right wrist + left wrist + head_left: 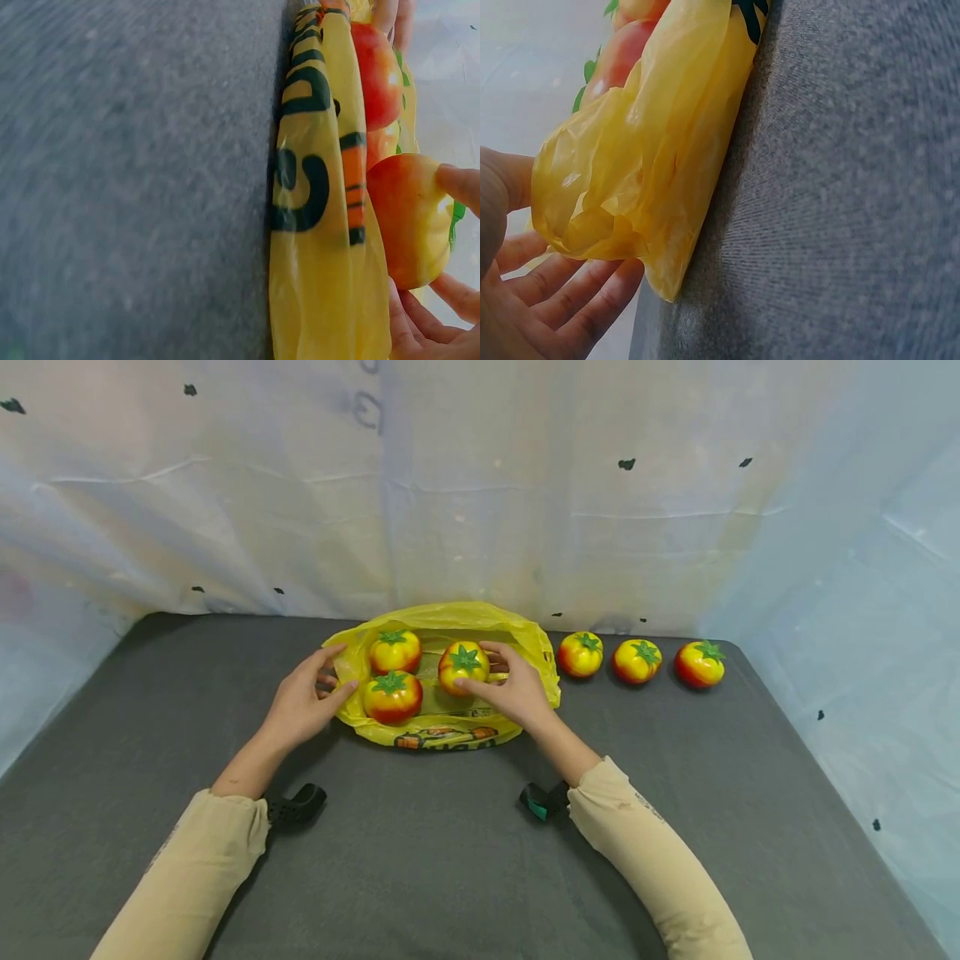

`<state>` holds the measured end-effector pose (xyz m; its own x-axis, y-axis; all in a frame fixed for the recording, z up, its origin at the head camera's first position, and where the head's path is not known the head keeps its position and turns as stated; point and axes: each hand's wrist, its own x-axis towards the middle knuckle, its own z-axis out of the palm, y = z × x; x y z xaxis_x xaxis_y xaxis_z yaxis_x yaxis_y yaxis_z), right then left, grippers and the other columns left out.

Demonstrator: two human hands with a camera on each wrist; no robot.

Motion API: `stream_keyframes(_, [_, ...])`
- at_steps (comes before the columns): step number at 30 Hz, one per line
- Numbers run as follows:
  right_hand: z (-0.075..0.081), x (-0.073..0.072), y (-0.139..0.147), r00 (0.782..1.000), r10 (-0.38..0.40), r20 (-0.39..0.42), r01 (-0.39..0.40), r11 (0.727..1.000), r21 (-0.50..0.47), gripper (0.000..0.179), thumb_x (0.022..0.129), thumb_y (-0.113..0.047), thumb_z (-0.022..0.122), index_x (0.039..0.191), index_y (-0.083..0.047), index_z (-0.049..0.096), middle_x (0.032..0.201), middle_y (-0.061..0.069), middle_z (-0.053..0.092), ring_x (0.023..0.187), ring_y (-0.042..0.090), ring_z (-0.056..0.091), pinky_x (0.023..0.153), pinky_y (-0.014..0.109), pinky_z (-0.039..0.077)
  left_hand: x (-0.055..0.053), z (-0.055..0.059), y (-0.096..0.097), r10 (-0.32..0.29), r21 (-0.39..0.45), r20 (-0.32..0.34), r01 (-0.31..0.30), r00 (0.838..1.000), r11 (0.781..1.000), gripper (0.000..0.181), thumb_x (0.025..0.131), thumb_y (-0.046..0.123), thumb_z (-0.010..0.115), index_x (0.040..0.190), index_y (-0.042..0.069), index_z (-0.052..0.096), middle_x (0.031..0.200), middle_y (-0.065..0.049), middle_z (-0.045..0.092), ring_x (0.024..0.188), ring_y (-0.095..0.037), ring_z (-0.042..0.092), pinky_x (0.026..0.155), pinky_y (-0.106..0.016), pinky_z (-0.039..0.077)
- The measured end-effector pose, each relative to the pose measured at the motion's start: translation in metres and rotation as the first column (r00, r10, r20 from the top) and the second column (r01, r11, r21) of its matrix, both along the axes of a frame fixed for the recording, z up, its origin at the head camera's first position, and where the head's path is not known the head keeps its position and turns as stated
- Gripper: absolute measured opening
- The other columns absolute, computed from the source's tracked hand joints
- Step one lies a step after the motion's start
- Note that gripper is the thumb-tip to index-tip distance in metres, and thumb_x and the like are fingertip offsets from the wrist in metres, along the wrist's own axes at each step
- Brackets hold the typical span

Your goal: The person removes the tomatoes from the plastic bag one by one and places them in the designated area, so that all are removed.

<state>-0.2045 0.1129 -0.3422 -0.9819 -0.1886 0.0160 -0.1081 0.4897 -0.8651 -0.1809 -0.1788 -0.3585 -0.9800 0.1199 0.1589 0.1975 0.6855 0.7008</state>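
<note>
A yellow plastic bag [450, 617] lies spread with its mouth up on the dark table. Inside its left half sit two glossy red-yellow tomatoes with green leafy tops, a rear tomato [395, 651] and a front tomato [392, 697]. My right hand [520, 687] grips another tomato [411, 217] between thumb and fingers, over the right half of the bag. At the bag's left end, my left hand [302, 696] touches the plastic, its thumb over the rim and its fairly straight fingers [592, 300] along the outside. The left thumb's tip is hidden in the left wrist view.
Three more tomatoes stand in a row right of the bag: a near one [580, 654], a middle one [637, 661] and a far one [699, 664]. Pale sheeting [480, 510] rises behind the grey table cloth [420, 860] and along its sides.
</note>
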Motion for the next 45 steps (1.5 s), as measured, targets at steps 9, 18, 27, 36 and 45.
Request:
stream_keyframes(9, [0.000,0.003,0.013,1.000,0.004,0.011,-0.004,1.000,0.019,0.066,0.082,-0.035,0.076,0.139,-0.017,0.048,0.135,0.010,0.052,0.120,0.027,0.052,0.091,0.043,0.052,0.000,0.001,0.000,0.000,-0.003,0.002,0.000,1.000,1.000,0.058,0.096,0.018,0.057,0.147,0.001,0.034,0.124,-0.027,0.047,0.103,-0.038,0.054,0.083,-0.054,0.050])
stream_keyframes(18, [0.009,0.007,0.028,0.999,0.038,-0.012,-0.037,0.994,0.104,0.065,0.083,-0.038,0.074,0.139,-0.018,0.048,0.133,0.011,0.054,0.118,0.030,0.054,0.094,0.046,0.050,0.001,0.003,0.000,0.003,-0.008,-0.002,-0.003,1.000,1.000,0.058,0.096,0.017,0.057,0.146,0.000,0.034,0.124,-0.027,0.048,0.103,-0.039,0.054,0.084,-0.054,0.050])
stream_keyframes(27, [0.020,0.003,0.048,0.992,0.126,-0.011,-0.126,0.992,0.028,0.062,0.085,-0.025,0.073,0.140,-0.011,0.047,0.136,0.011,0.050,0.121,0.032,0.051,0.099,0.046,0.047,0.001,0.002,0.001,0.000,-0.010,0.010,0.000,1.000,1.000,0.058,0.097,0.020,0.056,0.148,0.001,0.032,0.125,-0.028,0.047,0.101,-0.037,0.054,0.084,-0.053,0.049])
stream_keyframes(36, [0.027,0.003,0.066,0.987,0.160,0.029,-0.159,0.987,-0.033,0.061,0.087,-0.023,0.071,0.141,-0.014,0.045,0.139,0.010,0.046,0.124,0.031,0.048,0.100,0.047,0.046,0.001,0.004,0.000,-0.007,-0.005,0.011,0.007,1.000,1.000,0.058,0.097,0.019,0.056,0.148,0.002,0.033,0.124,-0.027,0.047,0.101,-0.038,0.055,0.084,-0.053,0.049])
stream_keyframes(45, [0.032,0.004,0.089,0.985,0.170,0.032,-0.168,0.984,-0.050,0.061,0.088,-0.019,0.070,0.143,-0.013,0.044,0.137,0.011,0.047,0.122,0.031,0.050,0.101,0.047,0.045,0.001,0.005,0.000,-0.016,0.003,0.013,0.016,1.000,1.000,0.059,0.098,0.021,0.056,0.148,0.002,0.033,0.124,-0.026,0.047,0.102,-0.038,0.055,0.084,-0.054,0.050])
